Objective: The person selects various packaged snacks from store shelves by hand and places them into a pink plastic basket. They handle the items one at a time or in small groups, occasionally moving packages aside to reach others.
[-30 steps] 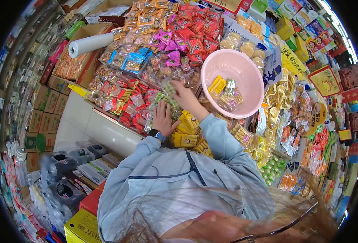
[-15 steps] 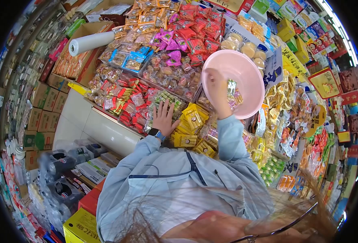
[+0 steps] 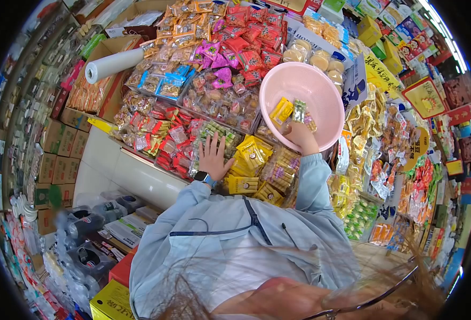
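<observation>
My left hand (image 3: 214,158), with a watch at the wrist, lies flat with fingers spread over green-striped snack packets (image 3: 220,129). Just to its right are yellow packets (image 3: 255,153). My right hand (image 3: 302,138) is over the near rim of a pink plastic basin (image 3: 328,114), its bent fingers reaching inside. Its fingertips are hidden at the lower ends of the packets there, so I cannot tell whether they grip one. In the basin lie a yellow packet (image 3: 282,110), a green-and-white packet (image 3: 299,110) and a purple-and-yellow packet (image 3: 309,122).
Red packets (image 3: 252,66), purple packets (image 3: 222,78) and clear trays of round biscuits (image 3: 298,52) fill the display behind. A white plastic roll (image 3: 114,65) rests at the left by a cardboard box (image 3: 119,88). Bagged drink bottles (image 3: 89,258) stand at the lower left.
My right hand has moved down and toward me, from over the basin's left side to its near rim. A yellow packet now shows in the basin. My left hand has stayed in place.
</observation>
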### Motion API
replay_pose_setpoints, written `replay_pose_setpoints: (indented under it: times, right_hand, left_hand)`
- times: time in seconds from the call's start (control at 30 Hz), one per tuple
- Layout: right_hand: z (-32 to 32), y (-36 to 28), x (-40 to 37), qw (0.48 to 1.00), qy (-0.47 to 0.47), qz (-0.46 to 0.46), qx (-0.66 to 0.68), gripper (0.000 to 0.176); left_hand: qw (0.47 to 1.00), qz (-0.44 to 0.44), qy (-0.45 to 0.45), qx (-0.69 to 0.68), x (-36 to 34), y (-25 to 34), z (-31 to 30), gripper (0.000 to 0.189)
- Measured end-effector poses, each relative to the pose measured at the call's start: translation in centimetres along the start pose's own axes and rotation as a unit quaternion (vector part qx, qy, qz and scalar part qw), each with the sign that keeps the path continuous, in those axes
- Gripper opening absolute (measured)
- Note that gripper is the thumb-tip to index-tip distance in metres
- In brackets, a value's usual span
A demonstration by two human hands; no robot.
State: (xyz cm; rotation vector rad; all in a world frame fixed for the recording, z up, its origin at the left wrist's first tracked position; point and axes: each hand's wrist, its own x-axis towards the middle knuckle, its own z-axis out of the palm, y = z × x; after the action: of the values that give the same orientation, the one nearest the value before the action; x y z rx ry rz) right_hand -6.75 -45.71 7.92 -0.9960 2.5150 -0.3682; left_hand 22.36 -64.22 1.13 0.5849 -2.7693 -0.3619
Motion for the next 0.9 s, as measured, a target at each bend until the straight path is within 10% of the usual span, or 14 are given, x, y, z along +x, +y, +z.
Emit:
replay_pose_setpoints:
  times: [0.4,0.6,0.77,0.9]
  right_hand:
    - [-2.6,2.1,-0.3,0.964,0.043,0.024,0.261,0.033]
    - [-2.8,-0.7,-1.2,0.839,0.099,0.068,0.531,0.034]
    - [-3.0,-10.6,0.4,0.851,0.161,-0.016,0.500,0.037]
    - [1.3,-13.3,4.5,0.943,0.233,-0.187,0.147,0.024]
  left_hand:
    - [1.000,0.002,0.003,0.002,0.0,0.1,0.1,0.086]
    - [1.000,-0.005,-0.012,0.002,0.0,-0.1,0.2,0.086]
    - [1.000,-0.006,-0.018,0.003,0.0,-0.1,0.2,0.086]
    - [1.000,-0.011,-0.013,0.005,0.0,0.1,0.0,0.086]
